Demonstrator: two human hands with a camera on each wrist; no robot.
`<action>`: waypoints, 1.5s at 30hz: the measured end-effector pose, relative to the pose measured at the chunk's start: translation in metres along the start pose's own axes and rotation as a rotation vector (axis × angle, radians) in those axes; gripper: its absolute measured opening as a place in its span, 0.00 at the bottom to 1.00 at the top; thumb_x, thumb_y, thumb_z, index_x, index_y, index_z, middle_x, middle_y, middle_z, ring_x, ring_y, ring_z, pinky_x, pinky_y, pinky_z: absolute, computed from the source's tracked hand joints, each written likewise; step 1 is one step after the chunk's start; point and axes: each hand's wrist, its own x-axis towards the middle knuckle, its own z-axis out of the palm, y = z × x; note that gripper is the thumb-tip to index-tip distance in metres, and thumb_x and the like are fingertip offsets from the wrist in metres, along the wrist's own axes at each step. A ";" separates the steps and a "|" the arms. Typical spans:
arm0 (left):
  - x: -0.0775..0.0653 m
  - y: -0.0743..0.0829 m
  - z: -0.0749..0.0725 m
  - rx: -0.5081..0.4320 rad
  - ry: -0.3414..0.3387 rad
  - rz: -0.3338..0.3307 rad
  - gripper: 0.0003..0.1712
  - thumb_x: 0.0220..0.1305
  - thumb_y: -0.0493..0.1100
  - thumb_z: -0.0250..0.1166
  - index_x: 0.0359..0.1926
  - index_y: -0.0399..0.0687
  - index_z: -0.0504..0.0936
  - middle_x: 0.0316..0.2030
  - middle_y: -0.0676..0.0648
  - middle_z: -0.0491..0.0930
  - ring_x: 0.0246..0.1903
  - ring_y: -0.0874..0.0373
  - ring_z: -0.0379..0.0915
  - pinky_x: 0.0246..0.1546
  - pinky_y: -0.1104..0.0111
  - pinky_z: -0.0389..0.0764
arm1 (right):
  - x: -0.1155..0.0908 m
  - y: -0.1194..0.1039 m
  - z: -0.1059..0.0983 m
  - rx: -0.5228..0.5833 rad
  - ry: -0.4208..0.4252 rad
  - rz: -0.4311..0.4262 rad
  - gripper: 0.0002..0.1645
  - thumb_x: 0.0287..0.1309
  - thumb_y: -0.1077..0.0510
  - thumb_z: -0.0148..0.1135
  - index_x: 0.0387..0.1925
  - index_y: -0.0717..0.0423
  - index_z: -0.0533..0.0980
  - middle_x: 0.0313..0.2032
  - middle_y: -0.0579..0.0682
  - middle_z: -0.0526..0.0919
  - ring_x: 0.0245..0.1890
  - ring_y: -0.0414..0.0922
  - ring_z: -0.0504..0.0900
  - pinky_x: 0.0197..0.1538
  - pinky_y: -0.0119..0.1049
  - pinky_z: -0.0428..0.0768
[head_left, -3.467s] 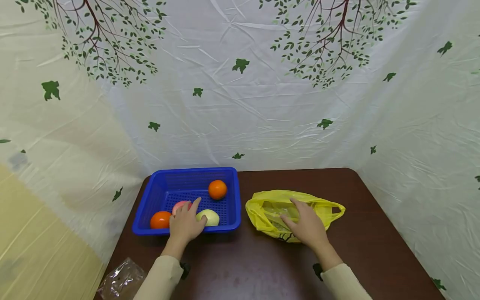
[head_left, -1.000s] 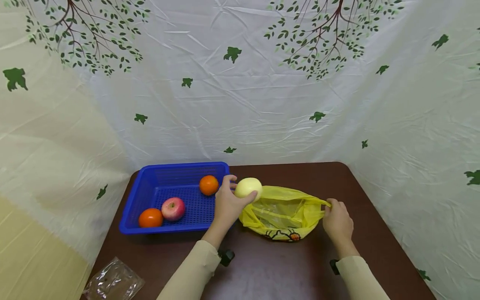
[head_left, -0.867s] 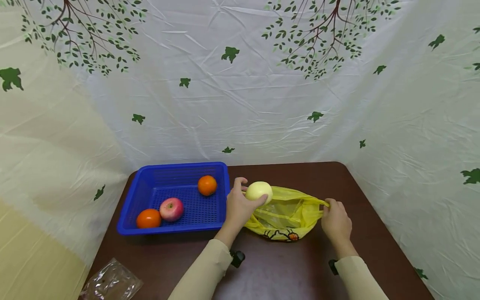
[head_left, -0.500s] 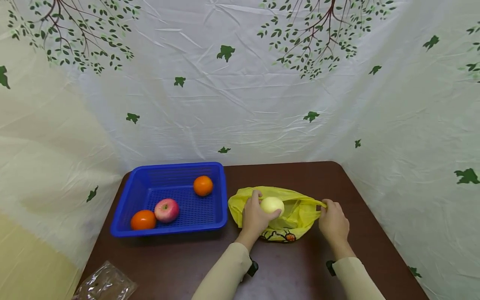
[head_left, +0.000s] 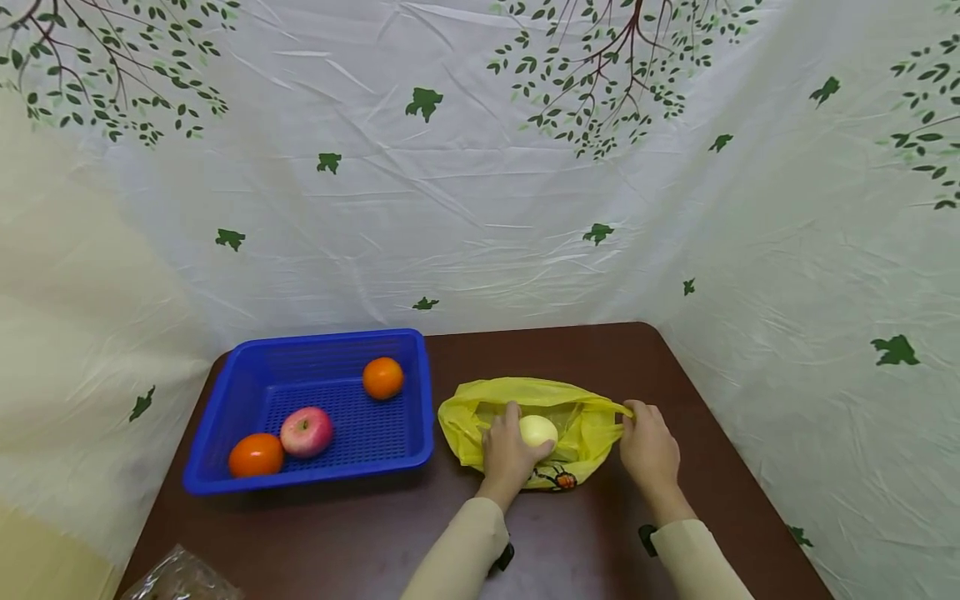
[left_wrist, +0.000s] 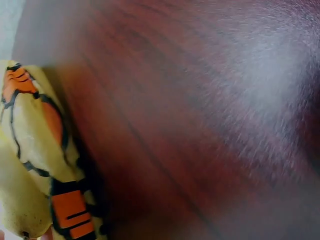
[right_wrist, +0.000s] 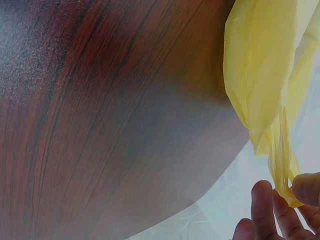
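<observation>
A pale yellow pear (head_left: 538,430) is in my left hand (head_left: 507,457), gripped between the thumb and fingers inside the mouth of a yellow plastic bag (head_left: 462,422). In the left wrist view the speckled, stemmed end of the pear (left_wrist: 27,215) shows beside the orange-and-black print on the bag (left_wrist: 35,135). My right hand (head_left: 651,450) pinches the bag's right handle between thumb and fingers, stretching it to the side. The right wrist view has the gathered handle (right_wrist: 281,160) running down to the fingertips (right_wrist: 262,195).
Left of the bag stands a blue plastic basket (head_left: 422,417), holding two oranges (head_left: 383,378) and a red apple (head_left: 307,432). A crumpled clear wrapper (head_left: 182,579) lies at the front left of the brown table (head_left: 337,533). A white leaf-printed cloth (head_left: 465,208) hangs behind.
My left hand has taken the pear from the basket, carried it right and lowered it into the bag's mouth. My right hand, earlier over the bag with spread fingers, has taken hold of its handle.
</observation>
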 end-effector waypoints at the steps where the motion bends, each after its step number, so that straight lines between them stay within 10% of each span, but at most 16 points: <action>1: -0.001 -0.001 0.001 0.005 -0.004 -0.001 0.37 0.42 0.60 0.76 0.49 0.47 0.72 0.37 0.46 0.77 0.36 0.48 0.74 0.35 0.56 0.74 | -0.001 -0.001 0.001 0.000 0.001 -0.004 0.17 0.66 0.60 0.53 0.54 0.60 0.73 0.50 0.62 0.75 0.42 0.59 0.79 0.38 0.56 0.76; 18: -0.002 -0.002 0.005 0.125 -0.040 0.012 0.38 0.47 0.64 0.72 0.53 0.46 0.74 0.42 0.43 0.76 0.43 0.46 0.74 0.58 0.42 0.64 | -0.004 -0.005 0.001 -0.015 0.005 -0.004 0.17 0.65 0.61 0.54 0.54 0.60 0.73 0.49 0.62 0.76 0.41 0.59 0.79 0.39 0.57 0.76; 33: -0.003 0.002 -0.015 0.231 -0.066 0.110 0.36 0.45 0.65 0.72 0.51 0.51 0.76 0.42 0.49 0.75 0.42 0.53 0.73 0.46 0.54 0.72 | -0.006 -0.010 0.002 -0.023 -0.011 0.009 0.17 0.65 0.61 0.54 0.54 0.60 0.73 0.50 0.62 0.75 0.41 0.60 0.79 0.39 0.57 0.76; 39: -0.005 0.013 -0.059 0.152 -0.073 0.217 0.36 0.49 0.64 0.70 0.56 0.52 0.74 0.48 0.49 0.74 0.45 0.54 0.73 0.45 0.58 0.74 | -0.007 -0.010 0.005 -0.004 -0.003 0.004 0.17 0.65 0.62 0.54 0.55 0.61 0.72 0.50 0.63 0.74 0.42 0.60 0.78 0.39 0.57 0.76; 45: 0.011 0.003 -0.155 0.071 0.042 0.206 0.35 0.51 0.61 0.70 0.57 0.52 0.73 0.53 0.48 0.73 0.52 0.52 0.70 0.52 0.55 0.73 | -0.006 -0.008 0.002 0.042 -0.017 0.009 0.18 0.66 0.62 0.53 0.56 0.61 0.72 0.51 0.63 0.73 0.43 0.61 0.78 0.40 0.58 0.76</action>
